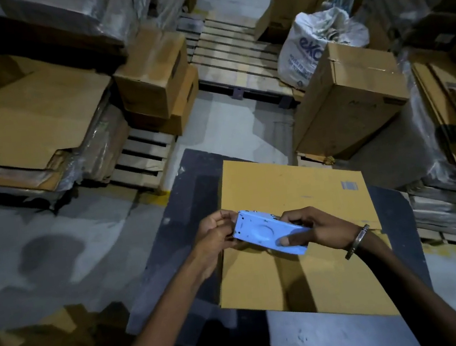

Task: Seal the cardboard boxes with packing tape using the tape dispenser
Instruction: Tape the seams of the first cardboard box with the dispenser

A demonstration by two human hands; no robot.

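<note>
Flat cardboard box point(297, 239) on a dark table point(177, 238), directly below the viewer. Above it, a blue tape dispenser point(267, 233): left hand point(215, 237) pinches one end; right hand point(315, 229) grips the other, thumb across its face.

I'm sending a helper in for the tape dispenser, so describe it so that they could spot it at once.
Start at the flat cardboard box lying on the dark table right in front of the person. Just above it, the left hand and right hand hold a small oblong tool, the tape dispenser. It is the only light blue thing among the brown cartons.
</note>
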